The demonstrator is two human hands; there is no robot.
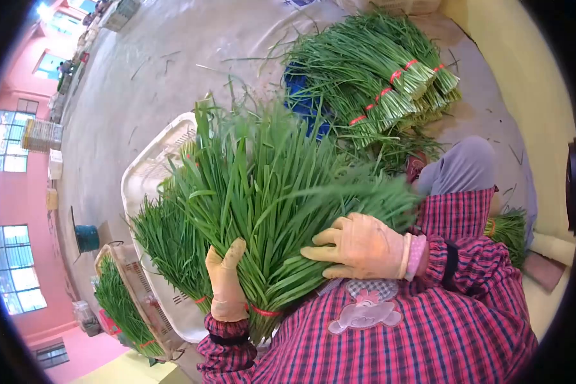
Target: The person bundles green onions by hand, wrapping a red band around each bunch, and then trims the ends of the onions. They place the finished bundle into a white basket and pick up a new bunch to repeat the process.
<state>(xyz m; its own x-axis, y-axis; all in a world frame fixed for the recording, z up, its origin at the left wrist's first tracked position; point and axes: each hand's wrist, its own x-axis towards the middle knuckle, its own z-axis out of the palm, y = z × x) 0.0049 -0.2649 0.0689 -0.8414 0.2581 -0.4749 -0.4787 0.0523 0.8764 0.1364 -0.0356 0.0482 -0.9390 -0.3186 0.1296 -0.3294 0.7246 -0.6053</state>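
Observation:
A big bunch of garlic chives point(256, 185) lies upright against my lap, its long green leaves fanned out and a red band point(265, 312) around its lower part. My left hand point(227, 281), in a pale glove, grips the bunch from the left side, thumb showing and the other fingers partly hidden by leaves. On the right side of the bunch, my gloved right hand point(365, 249) rests on the leaves with its fingers stretched out and apart. Leaves just above that hand are smeared by motion.
A white plastic crate point(134, 173) with more banded chives stands at my left, and another crate point(153, 307) of chives sits beyond it. Red-banded chive bundles point(390, 77) are piled on the floor ahead, partly over blue material point(304, 96). A dark green bucket point(86, 238) stands farther left.

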